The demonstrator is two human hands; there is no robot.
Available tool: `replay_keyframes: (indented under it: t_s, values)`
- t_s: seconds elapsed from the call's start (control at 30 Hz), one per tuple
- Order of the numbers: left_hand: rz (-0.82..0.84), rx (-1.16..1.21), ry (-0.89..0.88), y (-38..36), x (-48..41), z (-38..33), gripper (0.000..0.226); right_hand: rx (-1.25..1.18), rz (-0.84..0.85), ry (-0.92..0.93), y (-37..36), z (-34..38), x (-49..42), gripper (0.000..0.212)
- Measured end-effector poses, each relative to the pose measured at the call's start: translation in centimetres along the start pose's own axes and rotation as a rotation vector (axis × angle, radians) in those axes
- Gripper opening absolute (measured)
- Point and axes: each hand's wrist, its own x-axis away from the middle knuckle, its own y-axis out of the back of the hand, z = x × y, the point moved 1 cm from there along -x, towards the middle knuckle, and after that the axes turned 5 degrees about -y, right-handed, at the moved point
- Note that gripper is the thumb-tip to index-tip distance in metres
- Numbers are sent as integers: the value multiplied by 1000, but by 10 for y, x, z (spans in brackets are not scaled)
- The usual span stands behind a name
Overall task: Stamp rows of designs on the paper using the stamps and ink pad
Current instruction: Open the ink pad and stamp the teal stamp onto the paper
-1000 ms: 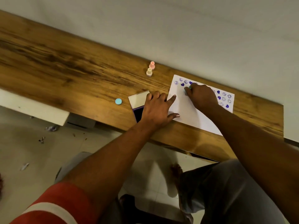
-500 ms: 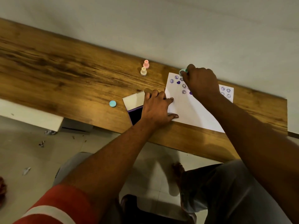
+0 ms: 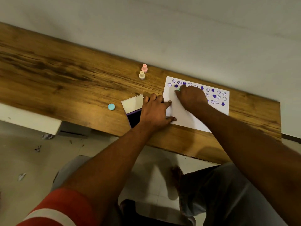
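**While the left hand point(image 3: 154, 113) steadies the paper point(image 3: 182, 118), the right hand point(image 3: 190, 98) stamps**

Seen from the head camera, the right hand pinches a green stamp point(image 3: 179, 89) at the paper's far-left part, among purple hearts and faces. The left hand lies flat with relaxed fingers on the paper's left edge, partly over the open ink pad point(image 3: 134, 119) on the counter point(image 3: 65, 79).

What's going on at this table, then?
A person is stamping a sheet of paper. The right hand pinches a green stamp low over its left part, below rows of purple hearts and smiley faces. The left hand rests flat on the paper's left edge, partly hiding the open ink pad. A pink stamp and a cream stamp stand unused on the table; a blue cap lies nearby.
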Motion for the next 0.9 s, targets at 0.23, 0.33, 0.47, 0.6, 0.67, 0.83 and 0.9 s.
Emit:
replay_keyframes:
  t_s: [0.23,0.33,0.47,0.6,0.67,0.83,0.9]
  values:
    - [-50,-4,-27,0,5,0,82,-869,-160,-328,17,-42,7,49]
    - [-61,-1,-38,2,6,-1,82,-919,-136,-364,16,-48,17,52]
    - [-90,23,-36,7,10,-1,80,-918,-146,-372,17,-47,26,55]
    - [-145,54,-9,16,17,8,77,-850,-174,-337,17,-46,31,51]
    - [-165,67,16,21,22,16,75,-833,-193,-326,18,-44,35,46]
    - [-215,91,95,35,40,44,74,-849,-225,-281,23,-32,45,31]
    - [-248,116,148,44,48,59,73,-850,-226,-269,25,-22,49,31]
